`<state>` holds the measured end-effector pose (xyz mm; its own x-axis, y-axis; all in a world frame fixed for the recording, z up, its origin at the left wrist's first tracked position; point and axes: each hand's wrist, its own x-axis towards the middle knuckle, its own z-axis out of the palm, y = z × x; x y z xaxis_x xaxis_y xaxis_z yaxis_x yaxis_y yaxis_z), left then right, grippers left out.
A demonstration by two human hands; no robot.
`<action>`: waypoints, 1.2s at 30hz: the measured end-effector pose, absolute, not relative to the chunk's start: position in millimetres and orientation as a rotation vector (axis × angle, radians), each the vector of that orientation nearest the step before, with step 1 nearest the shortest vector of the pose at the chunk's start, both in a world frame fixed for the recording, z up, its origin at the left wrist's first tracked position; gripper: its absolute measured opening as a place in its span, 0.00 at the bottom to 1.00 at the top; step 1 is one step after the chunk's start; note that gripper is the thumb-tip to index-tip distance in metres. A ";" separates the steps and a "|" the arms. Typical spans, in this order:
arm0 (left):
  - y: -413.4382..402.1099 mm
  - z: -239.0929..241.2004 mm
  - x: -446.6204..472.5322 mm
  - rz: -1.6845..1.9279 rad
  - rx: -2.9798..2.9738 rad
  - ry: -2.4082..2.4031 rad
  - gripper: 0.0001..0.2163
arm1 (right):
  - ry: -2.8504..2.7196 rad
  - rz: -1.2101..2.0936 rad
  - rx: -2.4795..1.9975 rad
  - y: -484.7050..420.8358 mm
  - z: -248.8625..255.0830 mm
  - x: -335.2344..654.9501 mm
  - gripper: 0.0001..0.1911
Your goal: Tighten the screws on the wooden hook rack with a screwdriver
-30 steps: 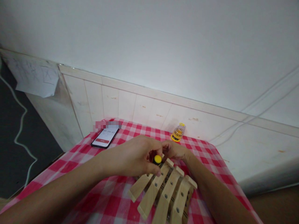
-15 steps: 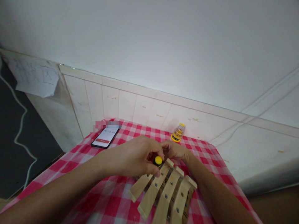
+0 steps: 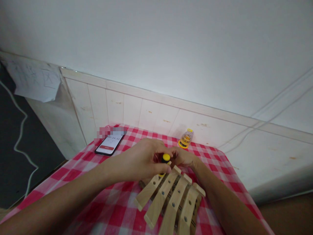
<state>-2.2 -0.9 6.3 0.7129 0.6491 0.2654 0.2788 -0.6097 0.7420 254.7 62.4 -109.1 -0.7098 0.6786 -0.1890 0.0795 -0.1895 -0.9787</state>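
A wooden slatted piece (image 3: 171, 202) with several screwed slats lies on the red-and-white checked tablecloth (image 3: 114, 209). My left hand (image 3: 141, 160) is closed round a small screwdriver with a black handle and yellow cap (image 3: 166, 158), held upright over the far end of the slats. My right hand (image 3: 184, 158) rests right behind the tool at the far ends of the slats, fingers curled; what it pinches is hidden by the left hand.
A phone (image 3: 110, 143) with a lit screen lies at the table's far left. A yellow clear-domed screwdriver bit holder (image 3: 186, 138) stands by the wood-panelled wall. A sheet of paper (image 3: 34, 81) hangs on the left. The table's right edge drops to the floor.
The yellow cap has risen a little and shifted away from me, with both hands moving slightly with it. The wooden piece has barely moved.
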 end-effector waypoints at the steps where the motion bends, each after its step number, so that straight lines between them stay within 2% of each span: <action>1: 0.2 6.0 -2.3 0.762 2.205 0.742 0.05 | -1.673 1.954 -0.859 63.8 -111.4 255.7 0.25; 5: 4.7 9.2 -3.5 0.964 2.036 0.838 0.07 | -1.750 1.932 -0.766 70.1 -115.3 257.3 0.26; 12: 14.1 27.3 -9.9 0.954 2.020 1.034 0.15 | -1.715 1.953 -0.857 70.4 -99.5 260.7 0.30; 17: 14.0 38.6 -25.4 0.913 2.049 1.167 0.18 | -1.646 1.937 -0.934 63.5 -66.5 261.3 0.26; 20: 11.0 25.2 -34.5 0.842 2.045 1.253 0.17 | -1.690 1.688 -1.120 56.6 -42.5 263.7 0.20; 25: 5.0 -27.4 -45.0 0.526 1.804 1.338 0.15 | -1.735 0.901 -1.466 13.5 -34.2 284.9 0.13; 27: 0.0 -45.1 -47.2 0.414 1.788 1.320 0.12 | -1.788 0.725 -1.532 -19.6 -44.5 296.2 0.17; 29: -6.9 -56.5 -46.9 0.311 1.815 1.238 0.09 | -1.809 0.684 -1.598 -55.8 -56.3 303.2 0.21; 33: -18.5 -66.4 -38.2 0.273 1.841 1.126 0.06 | -1.881 0.958 -1.519 -109.1 -66.5 296.2 0.30; 36: -20.4 -69.1 -31.3 0.315 1.848 1.153 0.04 | -1.841 1.009 -1.497 -122.6 -59.7 281.7 0.35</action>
<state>-31.3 -20.4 -69.1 0.5311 0.8148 -0.2325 0.5837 -0.1530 0.7974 281.7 -122.6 -59.7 -0.2237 0.9739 -0.0382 0.5564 0.0954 -0.8254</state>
